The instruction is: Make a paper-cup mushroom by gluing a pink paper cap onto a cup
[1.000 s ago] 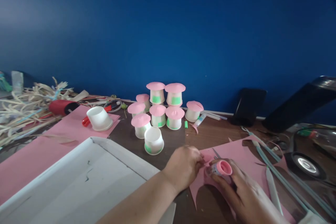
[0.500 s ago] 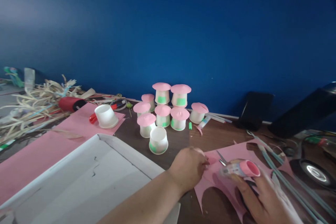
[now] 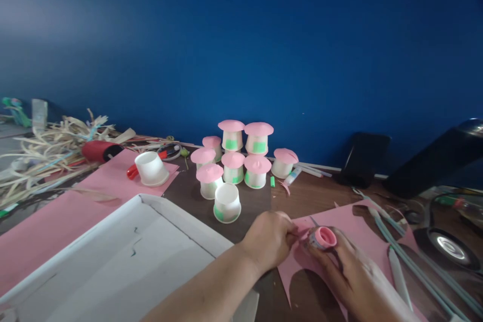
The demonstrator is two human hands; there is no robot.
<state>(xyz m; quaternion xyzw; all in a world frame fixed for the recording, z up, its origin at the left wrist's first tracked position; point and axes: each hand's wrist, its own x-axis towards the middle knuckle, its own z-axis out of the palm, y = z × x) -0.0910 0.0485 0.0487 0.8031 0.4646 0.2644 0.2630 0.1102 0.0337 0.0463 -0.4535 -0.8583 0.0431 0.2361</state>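
My right hand (image 3: 349, 266) grips a glue stick (image 3: 320, 238) with a pink base, tilted so the base faces me. The stick's other end points toward my left hand (image 3: 272, 239), which is closed in a pinch on what looks like a bit of pink paper; the fingertips partly hide it. Beneath both hands lies a cut pink paper sheet (image 3: 352, 216) with round holes. A scissor blade tip (image 3: 314, 221) shows behind the glue stick. Just beyond my left hand, a white paper cup (image 3: 227, 204) with a green patch stands upside down.
Several upside-down cups with pink paper discs (image 3: 257, 165) stand by the wall, some stacked. A white cardboard tray (image 3: 166, 256) fills the front left. Another white cup (image 3: 151, 169) sits on pink paper (image 3: 75, 216). Paper strips (image 3: 56, 146) heap at left; a white pen (image 3: 399, 276) lies at right.
The glue stick has swung from lying sideways to pointing its base at me, and my right hand has moved left, closer to my left hand. My left hand stays nearly in place.
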